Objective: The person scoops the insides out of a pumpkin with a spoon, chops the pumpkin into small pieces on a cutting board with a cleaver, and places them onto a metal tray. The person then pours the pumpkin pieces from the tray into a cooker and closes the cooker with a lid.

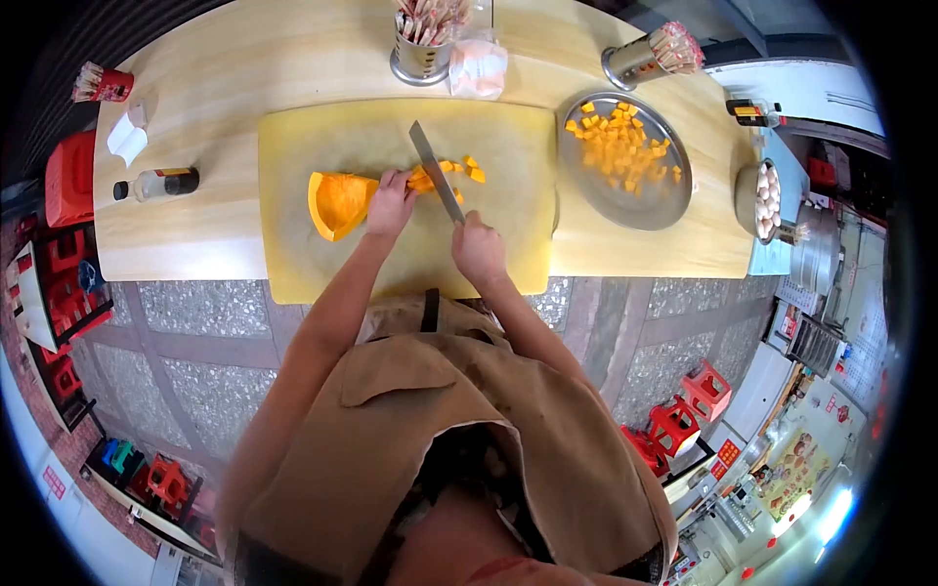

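My right hand is closed round the handle of a cleaver, whose blade slants up and left over the yellow cutting board. Under the blade's left side, my left hand presses its fingers on a strip of pumpkin. Several cut pumpkin cubes lie just right of the blade. A big pumpkin wedge rests on the board to the left of my left hand. Off the board to the right, a round metal tray holds many orange pumpkin cubes.
Behind the board stand a metal holder of wrapped chopsticks and a plastic bag. Another chopstick holder lies tilted beyond the tray. A sauce bottle is at left; a bowl of eggs is at far right.
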### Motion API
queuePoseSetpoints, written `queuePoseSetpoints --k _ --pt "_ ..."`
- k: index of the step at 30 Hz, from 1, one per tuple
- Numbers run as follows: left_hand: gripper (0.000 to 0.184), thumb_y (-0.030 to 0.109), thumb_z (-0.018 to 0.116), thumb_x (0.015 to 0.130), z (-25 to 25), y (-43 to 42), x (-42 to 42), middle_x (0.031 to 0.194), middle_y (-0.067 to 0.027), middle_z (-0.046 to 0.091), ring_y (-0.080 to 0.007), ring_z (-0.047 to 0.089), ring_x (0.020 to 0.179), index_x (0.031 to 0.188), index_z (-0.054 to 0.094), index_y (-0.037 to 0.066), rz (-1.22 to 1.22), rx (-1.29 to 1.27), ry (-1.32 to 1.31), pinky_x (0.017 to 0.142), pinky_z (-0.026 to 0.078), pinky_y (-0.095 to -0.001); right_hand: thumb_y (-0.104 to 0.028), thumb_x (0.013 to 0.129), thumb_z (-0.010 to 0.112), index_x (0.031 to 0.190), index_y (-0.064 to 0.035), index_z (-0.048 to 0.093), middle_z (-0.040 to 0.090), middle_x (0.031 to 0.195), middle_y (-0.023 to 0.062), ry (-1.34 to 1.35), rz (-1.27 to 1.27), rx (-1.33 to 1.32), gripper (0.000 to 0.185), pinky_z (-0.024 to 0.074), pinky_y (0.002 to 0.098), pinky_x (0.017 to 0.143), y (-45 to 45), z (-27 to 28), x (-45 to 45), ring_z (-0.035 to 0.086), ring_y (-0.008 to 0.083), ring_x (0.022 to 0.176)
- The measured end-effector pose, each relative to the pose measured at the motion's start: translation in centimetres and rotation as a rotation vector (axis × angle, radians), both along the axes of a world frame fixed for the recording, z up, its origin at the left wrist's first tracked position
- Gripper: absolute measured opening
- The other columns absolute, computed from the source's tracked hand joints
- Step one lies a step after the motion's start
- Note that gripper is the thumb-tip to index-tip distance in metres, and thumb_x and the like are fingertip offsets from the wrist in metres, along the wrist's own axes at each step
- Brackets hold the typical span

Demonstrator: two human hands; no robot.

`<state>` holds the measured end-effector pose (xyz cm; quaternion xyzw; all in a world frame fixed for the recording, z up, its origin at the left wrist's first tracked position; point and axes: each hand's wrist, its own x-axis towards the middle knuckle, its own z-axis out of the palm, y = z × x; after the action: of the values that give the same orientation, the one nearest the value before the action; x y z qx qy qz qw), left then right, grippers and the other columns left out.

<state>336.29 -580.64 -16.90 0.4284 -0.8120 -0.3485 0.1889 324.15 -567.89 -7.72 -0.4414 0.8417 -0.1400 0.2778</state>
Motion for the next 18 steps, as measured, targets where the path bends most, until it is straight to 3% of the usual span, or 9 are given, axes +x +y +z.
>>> queuePoseSetpoints --k 5,11,18 --pt "0.031 0.011 0.067 0.074 0.1 0.1 0.0 0.100 -0.0150 0.056 -0.0354 0.059 0.085 0.102 0.057 0.004 0.034 -0.002 -0.049 0.070 0.051 -0.0428 -0.023 0.086 0.048 0.086 -0.0008 0.045 0.060 0.066 0.0245 0.060 0.025 0.059 0.022 0.0477 0.0522 0.061 -0.2 -3.7 1.4 0.060 0.0427 0.063" --pt "0.028 0.013 0.065 0.076 -0.4 0.0 0.3 0.098 -0.0152 0.057 -0.0356 0.060 0.083 0.102 0.058 0.005 0.031 0.004 0.021 0.069 0.051 -0.0431 -0.023 0.086 0.049 0.086 -0.0008 0.046 0.059 0.066 0.0249 0.010 0.006 -0.005 0.022 0.0485 0.0513 0.061 0.2 0.7 1.4 0.060 0.0423 0.063" --pt "0.027 0.012 0.063 0.076 -0.8 0.3 0.5 0.097 -0.0148 0.057 -0.0363 0.060 0.081 0.102 0.058 0.006 0.034 -0.052 0.021 0.068 0.051 -0.0435 -0.022 0.085 0.049 0.085 -0.0021 0.047 0.060 0.067 0.0228 0.034 -0.025 0.046 0.020 0.0495 0.0482 0.059 0.2 -3.0 2.5 0.061 0.0405 0.063"
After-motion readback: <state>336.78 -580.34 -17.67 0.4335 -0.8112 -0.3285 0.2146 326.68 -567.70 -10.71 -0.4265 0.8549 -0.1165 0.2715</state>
